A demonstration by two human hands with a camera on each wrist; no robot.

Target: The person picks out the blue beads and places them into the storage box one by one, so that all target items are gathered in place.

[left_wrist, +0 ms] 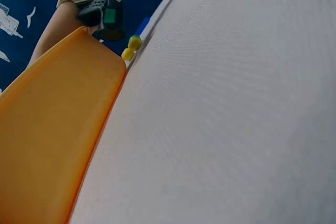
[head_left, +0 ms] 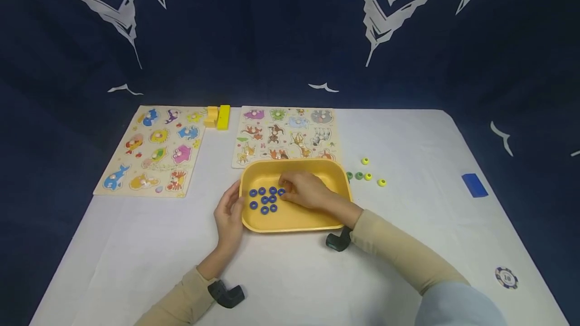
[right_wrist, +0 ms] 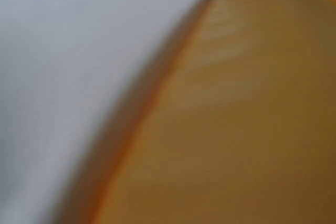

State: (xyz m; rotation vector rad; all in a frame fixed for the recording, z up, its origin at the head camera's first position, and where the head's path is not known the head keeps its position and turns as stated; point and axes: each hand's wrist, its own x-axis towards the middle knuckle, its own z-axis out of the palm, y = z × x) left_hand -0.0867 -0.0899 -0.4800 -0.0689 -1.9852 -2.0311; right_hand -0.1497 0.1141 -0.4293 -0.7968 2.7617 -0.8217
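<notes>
A shallow yellow tray (head_left: 312, 218) sits on the white table, with several small blue rings (head_left: 265, 199) grouped in its left half. My left hand (head_left: 229, 218) holds the tray at its left side, fingers and thumb against the rim. Inside the tray, my right hand (head_left: 304, 189) reaches in from the right, and its thumb and fingertips pinch a blue ring (head_left: 281, 192) at the group's right end. The left wrist view shows the tray's wall (left_wrist: 58, 124) but not the left hand. Blur covers the right wrist view, where the tray (right_wrist: 226, 119) fills the right side.
Two animal puzzle boards (head_left: 149, 155) (head_left: 285, 132) lie behind the tray. Yellow blocks (head_left: 223, 117) stand between them. Green and yellow-green beads (head_left: 368, 176) lie right of the tray. Farther right are a blue rectangle (head_left: 475, 185) and a poker chip (head_left: 506, 278).
</notes>
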